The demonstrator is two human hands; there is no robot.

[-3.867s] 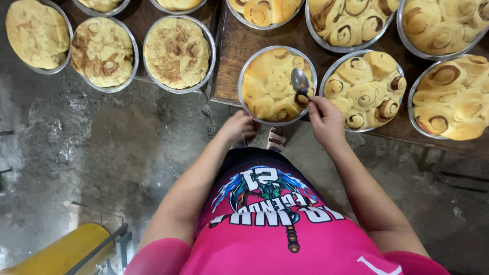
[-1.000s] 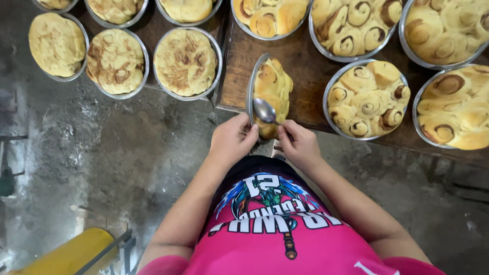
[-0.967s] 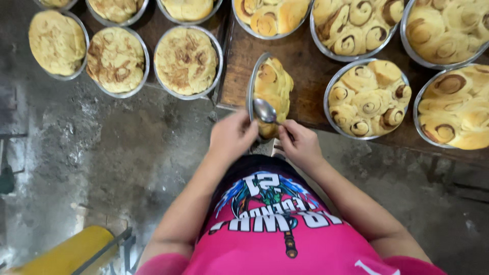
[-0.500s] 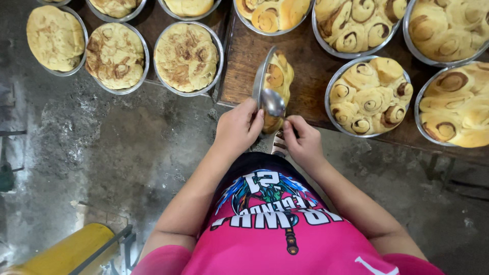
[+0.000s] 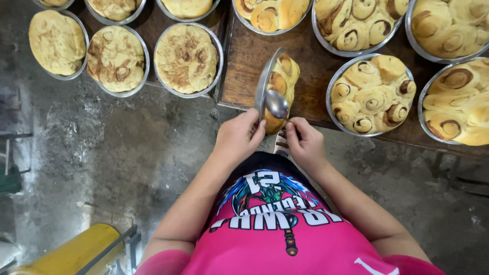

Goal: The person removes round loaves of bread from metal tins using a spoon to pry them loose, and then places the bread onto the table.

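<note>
Left hand (image 5: 238, 138): closed on the near rim of a round metal pan (image 5: 263, 84), tipped on edge just ahead.
Right hand (image 5: 304, 144): pinching a metal spoon (image 5: 276, 104), bowl against the pan's rolls (image 5: 283, 81).
Rolls: part loosened, not yet out.
Table (image 5: 310, 97): upright pans of rolls right (image 5: 371, 94); flat-topped pans left (image 5: 188, 58).

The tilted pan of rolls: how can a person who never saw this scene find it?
Look at the near edge of the wooden table. The tilted pan is held there by the left hand. Every neighbouring pan lies flat; only this one stands on edge.
</note>
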